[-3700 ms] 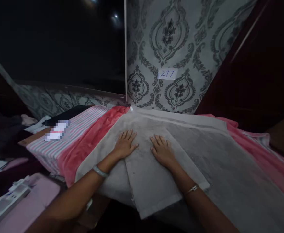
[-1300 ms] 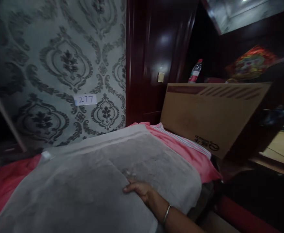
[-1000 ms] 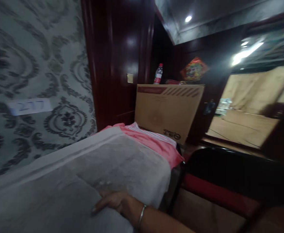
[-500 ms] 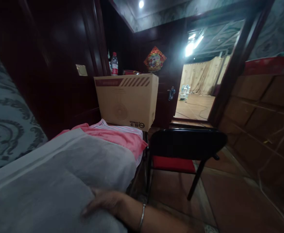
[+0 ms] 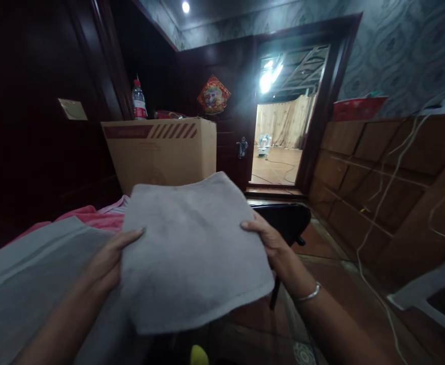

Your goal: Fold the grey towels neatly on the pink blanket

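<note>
A grey cloth [image 5: 197,248], towel-like and roughly square, is held up in front of me between both hands. My left hand [image 5: 110,258] grips its left edge, thumb on the near face and the other fingers mostly behind. On the opposite edge, my right hand [image 5: 268,235] pinches the cloth the same way; a silver bangle circles that wrist. Larger grey fabric [image 5: 35,284] lies spread at the left, with pink fabric [image 5: 93,219] behind it. The held cloth hides part of the chair and the box.
Behind the cloth stands a big cardboard box [image 5: 161,152] with a plastic bottle [image 5: 139,101] on top. A black chair [image 5: 293,218] is just beyond my right hand. Brown cabinets [image 5: 378,187] line the right, with a loose white cable [image 5: 378,223] and a white stool [image 5: 431,294]. A doorway opens ahead.
My right hand, earlier low on the grey fabric, has risen with a grey cloth in its grip. My left hand has come into view holding the other side. The view has turned right.
</note>
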`<state>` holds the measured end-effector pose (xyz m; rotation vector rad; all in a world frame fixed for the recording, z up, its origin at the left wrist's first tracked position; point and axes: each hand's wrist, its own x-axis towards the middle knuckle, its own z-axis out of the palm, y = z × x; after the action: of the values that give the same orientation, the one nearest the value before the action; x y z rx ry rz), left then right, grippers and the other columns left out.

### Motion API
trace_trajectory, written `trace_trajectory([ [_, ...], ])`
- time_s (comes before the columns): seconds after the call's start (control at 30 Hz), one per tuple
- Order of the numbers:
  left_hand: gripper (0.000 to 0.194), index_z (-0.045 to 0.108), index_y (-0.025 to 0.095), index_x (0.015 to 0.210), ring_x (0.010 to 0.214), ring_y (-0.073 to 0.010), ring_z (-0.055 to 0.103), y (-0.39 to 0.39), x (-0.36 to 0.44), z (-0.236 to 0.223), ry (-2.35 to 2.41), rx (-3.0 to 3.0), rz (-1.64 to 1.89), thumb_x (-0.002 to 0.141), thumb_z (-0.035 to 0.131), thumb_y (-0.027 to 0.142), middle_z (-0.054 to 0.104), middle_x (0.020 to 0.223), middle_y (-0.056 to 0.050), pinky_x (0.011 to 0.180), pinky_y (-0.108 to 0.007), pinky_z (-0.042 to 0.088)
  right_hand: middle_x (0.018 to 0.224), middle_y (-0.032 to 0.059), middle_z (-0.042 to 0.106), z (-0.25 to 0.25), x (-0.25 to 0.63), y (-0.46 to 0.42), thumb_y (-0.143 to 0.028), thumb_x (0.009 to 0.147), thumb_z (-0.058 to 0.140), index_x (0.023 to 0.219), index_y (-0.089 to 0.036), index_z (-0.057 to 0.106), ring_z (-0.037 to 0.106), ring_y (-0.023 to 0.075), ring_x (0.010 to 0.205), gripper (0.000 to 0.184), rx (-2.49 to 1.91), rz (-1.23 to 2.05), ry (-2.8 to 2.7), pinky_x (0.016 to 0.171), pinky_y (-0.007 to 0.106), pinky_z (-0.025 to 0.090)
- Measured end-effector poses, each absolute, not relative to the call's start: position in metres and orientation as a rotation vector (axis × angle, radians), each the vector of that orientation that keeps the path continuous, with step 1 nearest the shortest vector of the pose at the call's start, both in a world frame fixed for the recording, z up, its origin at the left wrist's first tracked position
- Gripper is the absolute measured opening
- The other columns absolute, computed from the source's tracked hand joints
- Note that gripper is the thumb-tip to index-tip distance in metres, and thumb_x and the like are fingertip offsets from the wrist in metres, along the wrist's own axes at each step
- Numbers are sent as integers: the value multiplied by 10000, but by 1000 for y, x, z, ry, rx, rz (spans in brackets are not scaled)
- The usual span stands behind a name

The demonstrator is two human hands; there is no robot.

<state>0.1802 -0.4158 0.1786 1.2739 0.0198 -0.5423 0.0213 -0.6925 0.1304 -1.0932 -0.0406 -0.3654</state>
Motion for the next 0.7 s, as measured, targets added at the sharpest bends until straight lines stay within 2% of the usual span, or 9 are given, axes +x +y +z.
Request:
trace_trajectory([
  [0.07,442,644,86,1259,1011,-305,696,-458,183,195,-114,1242,-593,818,644,85,760,973,-98,876,-383,583,1268,67,658,139,9,-728,-211,628,743,1398,-285,506,657,298,1058,809,-1131,-476,41,937,463,546],
  [0.17,445,676,78,1188,963,-303,718,-531,192,209,-437,1188,-623,746,715,108,768,942,-113,889,-398,586,1221,83,677,149,-3,-782,-231,645,725,1379,-268,525,678,286,970,761,-1229,-643,132,860,439,572],
  [0.23,409,688,71,1128,922,-287,727,-577,201,205,-567,1231,-583,723,723,118,768,931,-123,886,-407,584,1200,98,683,149,-7,-817,-255,649,716,1389,-256,521,686,283,927,764,-1317,-726,204,801,420,582],
  [0.33,335,699,71,1038,897,-282,728,-627,214,181,-624,1454,-419,710,713,143,764,936,-140,882,-426,577,1239,93,669,134,-9,-863,-276,614,710,1466,-274,448,692,277,922,891,-1478,-812,360,766,394,585],
  [0.43,379,701,91,1050,1033,-301,704,-651,221,155,-629,1572,-310,672,725,118,753,1067,-167,971,-433,535,1346,90,616,110,-8,-890,-302,603,699,1514,-287,388,685,260,993,962,-1604,-884,473,807,371,584],
  [0.53,420,690,100,1112,1179,-293,649,-656,226,143,-640,1616,-225,692,699,89,707,1225,-188,1054,-393,479,1389,106,585,94,-7,-898,-333,621,694,1509,-260,405,674,249,1043,937,-1636,-919,488,846,349,575],
  [0.7,344,721,96,1050,1190,-295,639,-653,226,146,-721,1742,-116,716,661,41,715,1209,-178,1098,-390,436,1315,114,634,93,-6,-900,-321,607,701,1504,-239,415,678,251,1004,945,-1647,-902,533,822,348,571],
])
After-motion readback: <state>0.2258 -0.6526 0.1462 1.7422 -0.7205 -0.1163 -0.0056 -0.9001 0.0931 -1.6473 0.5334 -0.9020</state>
